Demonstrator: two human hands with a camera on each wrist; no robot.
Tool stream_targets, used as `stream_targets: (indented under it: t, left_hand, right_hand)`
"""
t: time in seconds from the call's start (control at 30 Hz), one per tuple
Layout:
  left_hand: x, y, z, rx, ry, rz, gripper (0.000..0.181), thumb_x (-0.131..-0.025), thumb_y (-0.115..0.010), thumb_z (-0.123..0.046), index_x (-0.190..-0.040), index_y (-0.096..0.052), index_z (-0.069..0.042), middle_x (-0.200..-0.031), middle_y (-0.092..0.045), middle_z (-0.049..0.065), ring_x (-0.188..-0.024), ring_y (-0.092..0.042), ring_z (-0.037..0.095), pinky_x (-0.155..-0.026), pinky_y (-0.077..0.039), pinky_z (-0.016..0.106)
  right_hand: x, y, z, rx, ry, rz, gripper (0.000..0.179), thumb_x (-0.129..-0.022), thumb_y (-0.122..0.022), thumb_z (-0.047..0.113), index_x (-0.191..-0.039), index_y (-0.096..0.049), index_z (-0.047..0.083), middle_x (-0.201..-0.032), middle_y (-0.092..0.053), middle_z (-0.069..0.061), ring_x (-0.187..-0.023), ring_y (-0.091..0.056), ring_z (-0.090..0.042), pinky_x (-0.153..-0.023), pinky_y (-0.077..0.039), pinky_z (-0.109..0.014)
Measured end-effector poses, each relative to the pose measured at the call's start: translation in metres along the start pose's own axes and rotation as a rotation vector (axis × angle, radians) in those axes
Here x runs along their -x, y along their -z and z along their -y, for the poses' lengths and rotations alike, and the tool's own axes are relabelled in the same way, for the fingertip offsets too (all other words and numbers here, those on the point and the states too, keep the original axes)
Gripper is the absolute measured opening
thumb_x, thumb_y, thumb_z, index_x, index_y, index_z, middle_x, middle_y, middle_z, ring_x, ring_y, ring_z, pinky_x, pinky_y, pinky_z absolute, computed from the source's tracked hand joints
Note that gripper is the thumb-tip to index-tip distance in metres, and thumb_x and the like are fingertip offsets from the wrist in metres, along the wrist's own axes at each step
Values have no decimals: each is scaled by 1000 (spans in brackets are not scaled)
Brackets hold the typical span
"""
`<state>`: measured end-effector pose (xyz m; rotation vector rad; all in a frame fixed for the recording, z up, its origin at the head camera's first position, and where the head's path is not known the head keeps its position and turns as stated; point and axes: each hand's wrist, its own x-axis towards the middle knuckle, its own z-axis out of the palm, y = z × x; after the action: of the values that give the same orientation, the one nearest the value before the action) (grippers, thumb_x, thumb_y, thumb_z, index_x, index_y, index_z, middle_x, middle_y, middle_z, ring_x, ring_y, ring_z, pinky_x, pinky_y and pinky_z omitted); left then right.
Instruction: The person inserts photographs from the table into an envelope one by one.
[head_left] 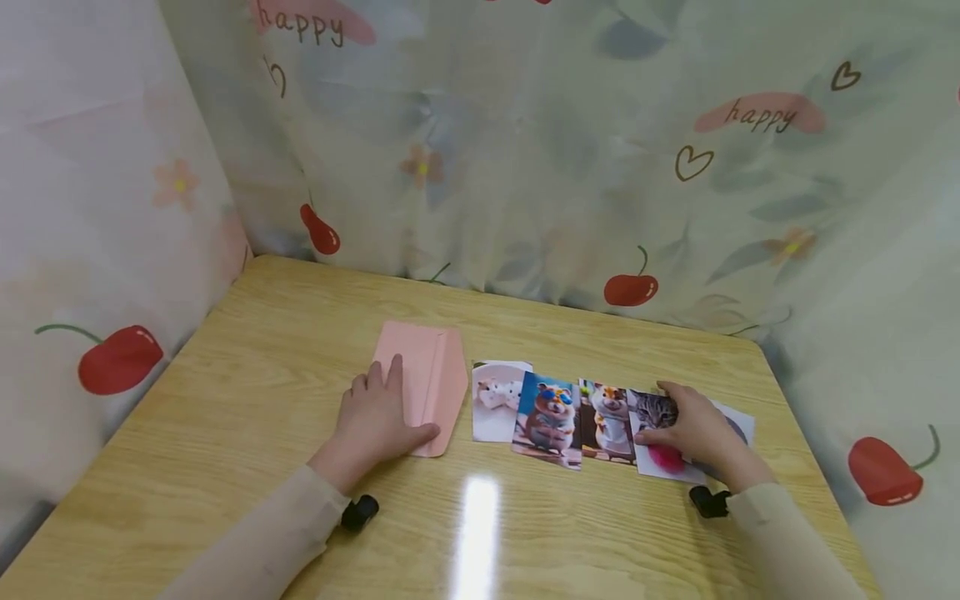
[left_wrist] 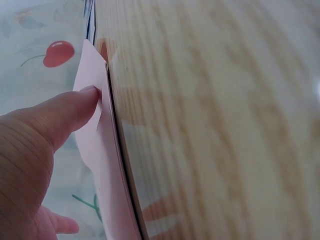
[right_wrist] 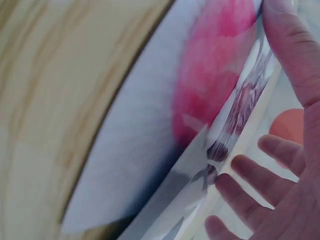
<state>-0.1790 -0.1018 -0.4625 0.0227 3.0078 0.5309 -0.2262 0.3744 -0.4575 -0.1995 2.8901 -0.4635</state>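
My left hand [head_left: 375,421] lies on a pink envelope [head_left: 444,375], fingers spread and thumb near its lower edge. In the left wrist view, the thumb tip presses the paper of the envelope [left_wrist: 90,122]. My right hand [head_left: 697,429] rests over a kitten photo card [head_left: 663,462] with a pink ball on it. The right wrist view shows the thumb at that card's [right_wrist: 135,130] far edge and the other fingers loosely spread. A grey-and-white card [head_left: 738,417] at the row's right end is partly hidden under this hand.
Left of the kitten card lie a card with hamsters in a white bowl [head_left: 487,421], a hamster-in-sunglasses card [head_left: 547,421] and another hamster card [head_left: 606,421], partly overlapping. All lie on a wood-grain table [head_left: 285,333]. A patterned curtain [head_left: 510,167] surrounds its back and sides.
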Motion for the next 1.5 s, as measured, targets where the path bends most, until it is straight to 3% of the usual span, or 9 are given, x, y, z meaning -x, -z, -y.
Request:
stream_targets:
  t: [0.23,0.47,0.67,0.83,1.03,1.3,1.5]
  left_hand:
    - [0,1,3,12,1,6,123,-66,-74,-66,-151,-15,0,-143,-28,29,-124,-33,48,-99,-32,60]
    - [-2,4,6,42,0,25,124,-65,-77,-63,-151,-14,-1,-142,-29,29,-123,-33,49,-100,-30,60]
    - [-5,8,8,97,23,38,130,-62,-84,-56,-152,-8,0,-140,-30,31,-124,-31,50,-101,-29,60]
    - [-6,12,9,80,67,34,141,-55,-86,-60,-151,-4,2,-129,-36,37,-117,-35,52,-96,-33,60]
    - [-8,16,13,44,145,63,146,-50,-83,-67,-150,-6,6,-123,-36,38,-113,-38,51,-90,-36,60]
    - [-9,18,16,-5,150,87,136,-53,-80,-69,-142,-19,14,-116,-40,38,-108,-43,49,-87,-38,58]
    - [-9,16,18,-32,149,79,128,-53,-78,-71,-134,-30,16,-110,-44,36,-103,-46,46,-85,-39,56]
  right_hand:
    - [7,16,-19,-42,-46,-54,120,-67,-77,63,-146,-24,-10,-141,-32,-37,-126,-31,-56,-96,-29,-67]
    - [17,29,-47,-92,-115,-56,121,-72,-74,62,-147,-14,-12,-143,-23,-42,-125,-26,-60,-93,-29,-70]
    - [23,31,-65,-99,-168,-70,121,-75,-71,63,-145,-11,-17,-139,-24,-45,-123,-27,-62,-93,-30,-69]
    - [28,25,-77,-88,-226,-45,125,-74,-70,65,-144,-9,-19,-137,-23,-47,-122,-27,-62,-94,-29,-68]
    - [29,22,-80,-111,-254,-47,124,-74,-70,65,-144,-10,-18,-136,-22,-48,-122,-24,-63,-94,-28,-69]
    - [31,19,-77,-90,-252,-126,125,-70,-75,63,-143,-15,-18,-132,-15,-52,-121,-16,-63,-92,-28,-70]
    - [31,18,-76,-114,-265,-175,134,-67,-80,60,-145,-1,-16,-132,-10,-53,-118,-16,-64,-89,-30,-70]
